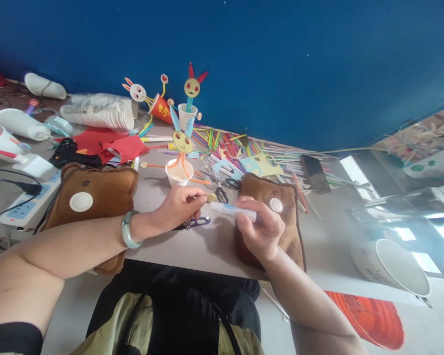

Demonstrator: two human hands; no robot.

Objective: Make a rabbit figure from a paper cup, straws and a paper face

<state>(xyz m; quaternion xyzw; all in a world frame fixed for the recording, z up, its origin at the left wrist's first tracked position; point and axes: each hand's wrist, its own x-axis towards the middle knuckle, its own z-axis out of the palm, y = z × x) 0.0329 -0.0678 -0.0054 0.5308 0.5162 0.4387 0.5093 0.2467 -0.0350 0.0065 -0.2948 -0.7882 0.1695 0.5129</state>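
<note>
My left hand (181, 207) pinches a small yellowish paper piece (211, 197) at its fingertips. In my right hand (261, 224) is a white tube (232, 211), held almost level with its tip at the paper piece. Just beyond my left hand stands a white paper cup (179, 173) with an orange stem, a yellow rabbit face (182, 141) and blue ears. Orange arms reach out from either side of the cup. Black-handled scissors (222, 195) lie behind the tube. A dark purple tool (200, 222) rests on the table below my left hand.
Brown cushions (92, 190) (276, 190) lie left and right on the table (192, 254). Behind are two more rabbit figures (192, 88) (137, 92), stacked cups (99, 111), coloured sticks (216, 138) and a phone (315, 172). A power strip (31, 202) sits left, a large container (401, 266) right.
</note>
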